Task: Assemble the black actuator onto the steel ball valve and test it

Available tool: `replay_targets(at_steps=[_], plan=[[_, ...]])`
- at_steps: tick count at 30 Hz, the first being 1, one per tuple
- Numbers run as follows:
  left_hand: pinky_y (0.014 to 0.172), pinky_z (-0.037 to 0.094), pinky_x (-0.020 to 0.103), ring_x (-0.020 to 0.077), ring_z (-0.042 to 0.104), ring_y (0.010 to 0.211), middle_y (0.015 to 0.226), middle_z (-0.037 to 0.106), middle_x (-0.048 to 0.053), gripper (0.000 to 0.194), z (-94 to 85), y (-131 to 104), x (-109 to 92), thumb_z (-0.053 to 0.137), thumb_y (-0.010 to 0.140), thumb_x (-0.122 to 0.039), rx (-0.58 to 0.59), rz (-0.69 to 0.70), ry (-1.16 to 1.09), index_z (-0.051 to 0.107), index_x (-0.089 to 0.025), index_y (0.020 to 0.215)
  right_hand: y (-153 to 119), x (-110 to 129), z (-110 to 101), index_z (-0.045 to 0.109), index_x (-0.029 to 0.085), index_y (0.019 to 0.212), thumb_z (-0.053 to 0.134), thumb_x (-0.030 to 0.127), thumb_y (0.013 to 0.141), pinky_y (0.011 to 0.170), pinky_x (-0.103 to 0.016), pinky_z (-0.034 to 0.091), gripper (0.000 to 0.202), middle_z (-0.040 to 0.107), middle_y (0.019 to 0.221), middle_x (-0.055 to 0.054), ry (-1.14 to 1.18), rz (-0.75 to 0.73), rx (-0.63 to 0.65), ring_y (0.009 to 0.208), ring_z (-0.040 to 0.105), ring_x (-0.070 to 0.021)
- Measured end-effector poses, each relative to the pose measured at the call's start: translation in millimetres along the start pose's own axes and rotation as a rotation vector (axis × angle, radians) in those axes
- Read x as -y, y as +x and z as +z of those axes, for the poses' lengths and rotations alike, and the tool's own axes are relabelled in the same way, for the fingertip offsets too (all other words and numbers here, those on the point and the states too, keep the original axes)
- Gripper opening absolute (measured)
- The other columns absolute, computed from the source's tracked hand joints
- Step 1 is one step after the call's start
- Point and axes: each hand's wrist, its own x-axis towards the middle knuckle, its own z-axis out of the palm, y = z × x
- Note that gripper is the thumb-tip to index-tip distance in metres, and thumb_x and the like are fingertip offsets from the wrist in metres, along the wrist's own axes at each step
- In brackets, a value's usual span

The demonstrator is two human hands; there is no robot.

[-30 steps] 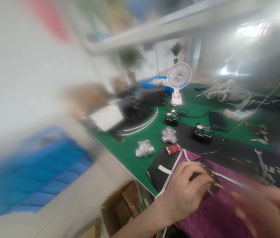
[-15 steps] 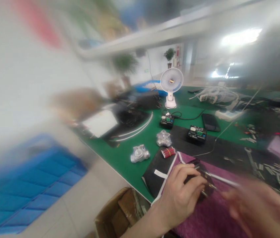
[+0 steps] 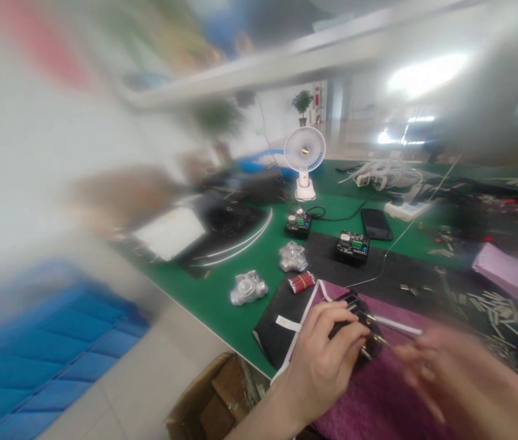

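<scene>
On purple cloth (image 3: 384,400), dark part (image 3: 362,310) is gripped by left hand (image 3: 325,351); likely light, stiff, best edge-held; right hand (image 3: 454,370) grip unclear.

At the lower right of the frame, one left hand (image 3: 325,349) and one right hand (image 3: 444,362) are counted — two in all — along with one dark part (image 3: 354,299). Two circuit-board units (image 3: 298,225) (image 3: 353,246) and one phone (image 3: 377,224) are seen right of centre. Below the centre, two plastic-wrapped parts (image 3: 249,287) (image 3: 293,256) and one red bundle (image 3: 301,282) are found. One fan (image 3: 305,151) is shown above centre, one cardboard box (image 3: 191,397) at the bottom edge.
</scene>
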Motion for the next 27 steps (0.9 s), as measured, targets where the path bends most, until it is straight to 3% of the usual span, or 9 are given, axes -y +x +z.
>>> replay_targets(at_steps=[3, 5, 8, 11, 14, 17, 19, 22, 27], plan=[[0.115, 0.051, 0.046, 0.0244, 0.053, 0.13, 0.125, 0.062, 0.009, 0.03, 0.1, -1.3, 0.8, 0.064, 0.098, -0.009, 0.009, -0.007, 0.002, 0.065, -0.02, 0.126, 4.1, 21.9, 15.1, 0.076, 0.022, 0.082, 0.078, 0.051, 0.087, 0.054, -0.019, 0.06, 0.03, 0.074, 0.07, -0.007, -0.278, -0.225, -0.185, 0.055, 0.071, -0.0191], [0.116, 0.05, 0.046, 0.0243, 0.052, 0.131, 0.126, 0.061, 0.009, 0.031, 0.1, -1.7, 1.2, 0.064, 0.098, -0.008, 0.008, 0.0, 0.001, 0.064, -0.02, 0.127, 3.9, 28.4, 20.5, 0.073, 0.021, 0.071, 0.072, 0.056, 0.091, 0.047, -0.014, 0.055, 0.04, 0.068, 0.061, -0.005, -0.358, -0.276, -0.235, 0.047, 0.064, -0.0144], [0.116, 0.05, 0.045, 0.024, 0.052, 0.131, 0.126, 0.061, 0.009, 0.033, 0.3, -1.5, 1.3, 0.065, 0.097, -0.007, 0.007, 0.012, 0.001, 0.064, -0.019, 0.127, -1.4, 20.7, 17.4, 0.072, 0.02, 0.07, 0.07, 0.055, 0.093, 0.044, -0.015, 0.052, 0.042, 0.066, 0.06, -0.006, -0.129, -0.084, -0.145, 0.047, 0.062, -0.0141], [0.116, 0.049, 0.043, 0.0231, 0.052, 0.131, 0.126, 0.061, 0.009, 0.033, 0.4, -0.6, 1.3, 0.064, 0.097, -0.006, 0.006, 0.016, 0.005, 0.065, -0.019, 0.127, -7.2, 6.5, 6.4, 0.075, 0.021, 0.087, 0.064, 0.055, 0.097, 0.044, -0.023, 0.053, 0.037, 0.072, 0.074, -0.009, 0.205, 0.165, 0.001, 0.056, 0.066, -0.0197], [0.115, 0.05, 0.042, 0.0228, 0.052, 0.131, 0.126, 0.061, 0.009, 0.033, 0.5, 0.1, 1.7, 0.065, 0.097, -0.005, -0.005, 0.017, 0.002, 0.065, -0.018, 0.127, -9.5, 2.8, -3.0, 0.075, 0.022, 0.101, 0.056, 0.052, 0.101, 0.045, -0.028, 0.053, 0.035, 0.073, 0.085, -0.012, 0.339, 0.265, 0.114, 0.062, 0.067, -0.0222], [0.114, 0.05, 0.043, 0.0237, 0.052, 0.131, 0.127, 0.06, 0.01, 0.034, 1.0, -0.5, 2.8, 0.065, 0.096, -0.004, -0.009, 0.017, 0.0, 0.065, -0.019, 0.127, -10.4, 7.3, -5.9, 0.074, 0.025, 0.11, 0.053, 0.042, 0.105, 0.051, -0.023, 0.052, 0.027, 0.072, 0.088, -0.009, 0.527, 0.341, 0.223, 0.063, 0.066, -0.016], [0.113, 0.051, 0.044, 0.0243, 0.052, 0.131, 0.127, 0.06, 0.01, 0.035, 1.3, -1.3, 3.5, 0.065, 0.096, -0.004, -0.012, 0.021, 0.001, 0.064, -0.019, 0.128, -11.4, 9.0, -4.8, 0.074, 0.026, 0.113, 0.053, 0.04, 0.106, 0.054, -0.022, 0.053, 0.026, 0.074, 0.092, -0.008, 0.54, 0.33, 0.227, 0.063, 0.066, -0.0139], [0.114, 0.05, 0.045, 0.0247, 0.052, 0.132, 0.127, 0.06, 0.01, 0.034, 1.3, -1.9, 3.4, 0.065, 0.097, -0.005, -0.006, 0.018, 0.002, 0.064, -0.019, 0.128, -13.3, 6.6, -2.9, 0.074, 0.028, 0.116, 0.053, 0.042, 0.106, 0.063, -0.025, 0.058, 0.027, 0.077, 0.102, -0.009, 0.287, 0.179, 0.125, 0.075, 0.072, -0.018], [0.114, 0.05, 0.043, 0.0231, 0.052, 0.131, 0.126, 0.061, 0.009, 0.031, 0.9, -0.8, 1.5, 0.065, 0.097, -0.006, 0.001, 0.002, 0.011, 0.065, -0.02, 0.126, -13.0, 1.5, -9.8, 0.074, 0.028, 0.118, 0.061, 0.042, 0.103, 0.075, -0.022, 0.061, 0.025, 0.079, 0.104, -0.003, -0.615, -0.367, -0.09, 0.091, 0.076, -0.0195]])
